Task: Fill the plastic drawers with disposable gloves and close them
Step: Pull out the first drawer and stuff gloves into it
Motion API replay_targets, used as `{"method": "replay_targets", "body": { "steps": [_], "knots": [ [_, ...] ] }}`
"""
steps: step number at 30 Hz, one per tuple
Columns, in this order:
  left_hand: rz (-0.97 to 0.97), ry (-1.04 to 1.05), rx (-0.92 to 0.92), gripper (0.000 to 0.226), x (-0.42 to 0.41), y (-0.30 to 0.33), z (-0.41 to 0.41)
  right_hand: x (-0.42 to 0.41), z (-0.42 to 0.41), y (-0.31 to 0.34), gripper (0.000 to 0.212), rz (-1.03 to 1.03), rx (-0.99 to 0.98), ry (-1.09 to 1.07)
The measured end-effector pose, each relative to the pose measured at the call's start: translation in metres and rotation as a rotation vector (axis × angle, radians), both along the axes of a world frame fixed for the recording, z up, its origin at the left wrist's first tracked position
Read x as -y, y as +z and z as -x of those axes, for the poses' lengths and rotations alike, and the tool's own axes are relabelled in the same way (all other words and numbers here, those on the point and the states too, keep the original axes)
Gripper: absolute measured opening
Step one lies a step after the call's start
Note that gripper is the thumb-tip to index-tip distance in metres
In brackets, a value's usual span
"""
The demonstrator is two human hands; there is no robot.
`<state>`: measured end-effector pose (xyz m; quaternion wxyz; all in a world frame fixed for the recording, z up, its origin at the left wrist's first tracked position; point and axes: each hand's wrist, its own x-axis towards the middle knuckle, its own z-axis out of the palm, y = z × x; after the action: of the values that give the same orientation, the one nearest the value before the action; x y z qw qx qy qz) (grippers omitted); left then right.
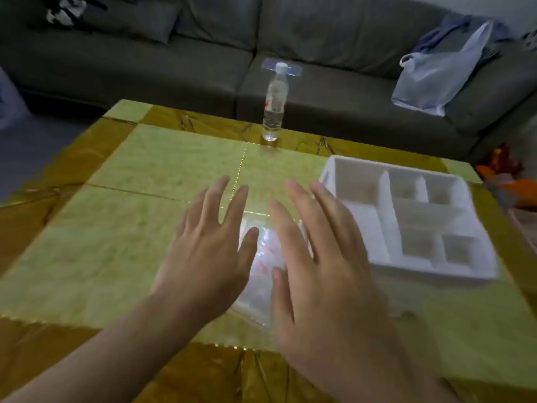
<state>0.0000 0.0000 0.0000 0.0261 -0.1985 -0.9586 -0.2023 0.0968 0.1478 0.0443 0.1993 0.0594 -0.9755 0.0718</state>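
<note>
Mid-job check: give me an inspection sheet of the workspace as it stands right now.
Surface: yellow-green marbled table with a brown border.
Job's things: clear packet of gloves lying flat on the table under the hands; white compartmented organiser to its right, all visible compartments empty.
Clutter: water bottle upright at the table's far edge.
Grippers: left hand and right hand open, fingers spread, over the packet; contact cannot be told.
Cables: nothing seen.
Surroundings: dark grey sofa behind the table, a plastic bag on its right seat, orange items on the floor at right.
</note>
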Motion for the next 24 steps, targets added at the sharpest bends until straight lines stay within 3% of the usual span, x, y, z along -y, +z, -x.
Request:
{"method": "replay_targets", "body": {
  "steps": [3, 7, 10, 14, 18, 20, 24],
  "knots": [
    [0.172, -0.208, -0.103, 0.071, 0.000, -0.065, -0.001, 0.019, -0.003, -0.070, 0.040, 0.036, -0.232, 0.168],
    [0.203, -0.294, -0.072, 0.065, -0.010, -0.116, 0.001, 0.017, -0.006, -0.130, 0.028, 0.124, -0.297, 0.214],
    [-0.016, -0.095, 0.044, 0.079, -0.011, -0.119, -0.017, -0.003, -0.024, -0.147, 0.019, 0.201, -0.217, 0.071],
    [-0.228, 0.062, 0.123, 0.070, 0.006, -0.113, -0.058, -0.019, -0.064, -0.124, 0.017, 0.756, -0.085, -0.234],
    [-0.370, 0.115, 0.152, 0.065, 0.028, -0.108, -0.085, -0.033, -0.084, -0.115, 0.010, 1.052, 0.017, -0.401],
    [-0.469, 0.134, 0.147, 0.062, 0.031, -0.103, -0.099, -0.027, -0.095, -0.120, 0.010, 1.099, 0.089, -0.400],
    [-0.687, 0.190, 0.175, 0.052, 0.029, -0.087, -0.118, 0.006, -0.110, -0.118, 0.033, 1.160, 0.477, -0.229]
  ]
}}
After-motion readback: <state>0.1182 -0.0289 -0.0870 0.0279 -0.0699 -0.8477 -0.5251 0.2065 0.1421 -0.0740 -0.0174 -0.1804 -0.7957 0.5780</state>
